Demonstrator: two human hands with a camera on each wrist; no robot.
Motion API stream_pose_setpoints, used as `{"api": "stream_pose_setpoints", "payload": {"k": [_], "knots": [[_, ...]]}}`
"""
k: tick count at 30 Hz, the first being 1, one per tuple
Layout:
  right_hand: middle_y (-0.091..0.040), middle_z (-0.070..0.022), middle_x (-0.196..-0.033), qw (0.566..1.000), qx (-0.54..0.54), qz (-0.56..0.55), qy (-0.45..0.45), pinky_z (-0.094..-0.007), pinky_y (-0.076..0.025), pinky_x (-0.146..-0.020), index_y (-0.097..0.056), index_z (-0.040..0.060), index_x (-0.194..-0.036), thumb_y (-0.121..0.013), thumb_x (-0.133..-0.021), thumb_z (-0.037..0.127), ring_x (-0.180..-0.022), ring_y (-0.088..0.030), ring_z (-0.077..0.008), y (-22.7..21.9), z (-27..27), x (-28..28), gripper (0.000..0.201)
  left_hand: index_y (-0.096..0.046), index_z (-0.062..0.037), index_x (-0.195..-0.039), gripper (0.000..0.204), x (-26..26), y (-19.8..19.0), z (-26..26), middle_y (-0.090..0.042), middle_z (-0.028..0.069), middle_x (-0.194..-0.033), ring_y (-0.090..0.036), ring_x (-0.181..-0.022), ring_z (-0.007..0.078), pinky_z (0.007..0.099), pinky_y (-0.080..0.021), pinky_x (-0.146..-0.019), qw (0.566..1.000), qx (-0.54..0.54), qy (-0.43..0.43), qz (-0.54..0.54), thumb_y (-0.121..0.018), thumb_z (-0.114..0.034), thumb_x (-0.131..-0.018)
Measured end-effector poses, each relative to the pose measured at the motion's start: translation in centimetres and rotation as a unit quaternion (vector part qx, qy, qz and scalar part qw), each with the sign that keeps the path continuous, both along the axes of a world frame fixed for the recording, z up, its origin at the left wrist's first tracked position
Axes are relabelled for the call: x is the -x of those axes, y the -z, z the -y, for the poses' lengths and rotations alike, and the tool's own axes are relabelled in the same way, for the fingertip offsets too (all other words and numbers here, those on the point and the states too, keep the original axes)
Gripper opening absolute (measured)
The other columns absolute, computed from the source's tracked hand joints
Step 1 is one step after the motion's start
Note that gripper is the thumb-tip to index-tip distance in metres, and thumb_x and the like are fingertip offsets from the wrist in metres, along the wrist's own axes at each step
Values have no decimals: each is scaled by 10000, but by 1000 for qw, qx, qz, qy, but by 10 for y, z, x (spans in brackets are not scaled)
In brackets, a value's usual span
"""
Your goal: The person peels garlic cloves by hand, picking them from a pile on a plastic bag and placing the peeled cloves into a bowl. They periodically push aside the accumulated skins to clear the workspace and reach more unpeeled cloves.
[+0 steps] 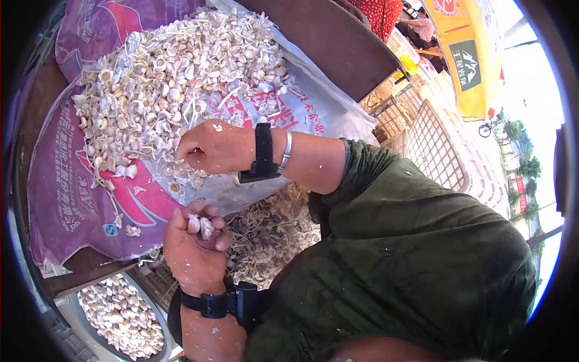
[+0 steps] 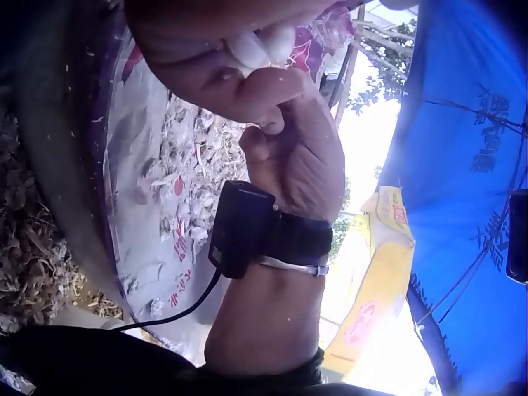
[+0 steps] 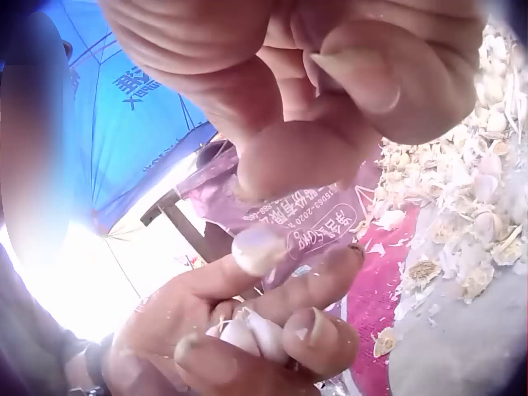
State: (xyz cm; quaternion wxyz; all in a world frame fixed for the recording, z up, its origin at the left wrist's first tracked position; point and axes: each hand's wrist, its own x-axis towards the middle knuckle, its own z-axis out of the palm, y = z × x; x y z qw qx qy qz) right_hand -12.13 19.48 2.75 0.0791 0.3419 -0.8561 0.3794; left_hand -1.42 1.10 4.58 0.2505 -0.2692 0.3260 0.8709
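My left hand (image 1: pixel 196 250) is turned palm up, its curled fingers gripping a few pinkish-white garlic cloves (image 1: pixel 200 226). Those garlic cloves (image 3: pixel 252 334) also show between its fingers in the right wrist view. Just above it, my right hand (image 1: pixel 220 146) hangs by the near edge of the garlic pile (image 1: pixel 175 78). Its thumb and fingers (image 3: pixel 363 74) are curled, with nothing visible held between them. The pile mixes loose cloves, stems and papery skins. Under it lie purple and whitish printed sacks (image 1: pixel 66 175).
At the lower left stands a basin (image 1: pixel 164 326) full of cloves. Dry skins (image 1: pixel 271 235) are heaped below the table edge, close to my body. Plastic crates (image 1: pixel 443 145) stand at the right, near a yellow banner (image 1: pixel 467 60). A blue canopy (image 2: pixel 470 165) hangs overhead.
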Motion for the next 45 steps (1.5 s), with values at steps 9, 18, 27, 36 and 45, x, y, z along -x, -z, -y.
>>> {"api": "stream_pose_setpoints", "payload": {"k": [9, 18, 27, 36, 45], "knots": [[-681, -166, -867, 962, -261, -15, 71, -446, -538, -719, -675, 74, -913, -576, -790, 115, -835, -659, -372, 38, 20, 44, 164, -571, -33, -954, 147, 0, 22, 8, -609, 111, -954, -596, -768, 196, 281, -456, -517, 993, -65, 68, -73, -529, -86, -823], [-685, -87, -781, 905, 145, 400, 30, -243, -553, -573, -665, -37, -919, -688, -856, 59, -662, -690, -136, -34, 5, -7, 117, -573, -33, -957, 141, -3, 24, 8, -619, 105, -913, -607, -753, 196, 279, -447, -505, 992, -63, 84, -62, -540, -90, -832], [-648, -117, -799, 703, 377, 243, -552, -343, -477, -586, -653, -27, -875, -727, -840, 54, -678, -628, -232, -132, 64, -126, 115, -574, -4, -1010, 184, -5, 30, 9, -608, 90, -888, -590, -744, 175, 307, -449, -543, 979, -83, 146, -112, -495, -132, -903], [-622, -112, -761, 645, 408, 384, -520, -281, -459, -503, -643, -50, -826, -720, -852, 66, -613, -618, -162, -144, 65, -140, 142, -564, -21, -1012, 172, 1, 50, 16, -599, 106, -905, -582, -736, 172, 285, -423, -536, 980, -84, 142, -109, -474, -105, -891], [-685, -115, -832, 811, 267, 340, -394, -254, -549, -586, -658, -39, -901, -717, -799, -7, -695, -694, -149, -118, 35, -106, 122, -586, 1, -1037, 348, -12, -7, 3, -610, 114, -925, -574, -737, 177, 277, -427, -532, 988, -43, 77, -127, -441, -309, -974]]}}
